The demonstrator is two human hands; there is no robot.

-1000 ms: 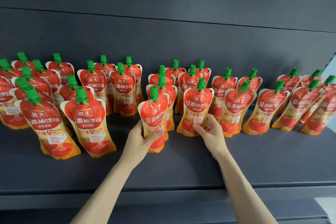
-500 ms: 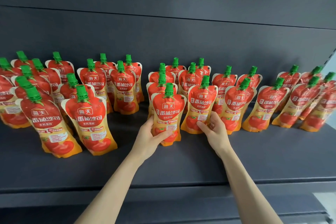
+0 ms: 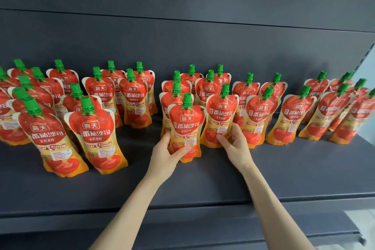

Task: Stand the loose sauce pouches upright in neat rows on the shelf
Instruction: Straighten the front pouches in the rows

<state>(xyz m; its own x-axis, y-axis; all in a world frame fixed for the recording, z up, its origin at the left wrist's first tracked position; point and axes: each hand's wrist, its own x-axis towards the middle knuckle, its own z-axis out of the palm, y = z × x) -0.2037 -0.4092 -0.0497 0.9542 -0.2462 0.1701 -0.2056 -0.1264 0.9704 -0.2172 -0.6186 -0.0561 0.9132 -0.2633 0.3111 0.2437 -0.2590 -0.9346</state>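
Head view: the step in hand looks like squaring up the near row of the middle group. Left hand [image 3: 165, 152] grips the front pouch [image 3: 186, 126] low down, thumb across its face, fingers curled behind. The pouch stands upright on the shelf [image 3: 203, 184], nearest of its group. Right hand [image 3: 235, 144] pinches the bottom corner of the next pouch [image 3: 221, 115], just to the right, fingers half curled. Next move, I think: let go gently w/o tipping. Count by green caps [image 3: 187, 98]: approx. 29 pouches (13 left, 10 middle, 6 right; edges cut off), 1 shelf, 2 hands.
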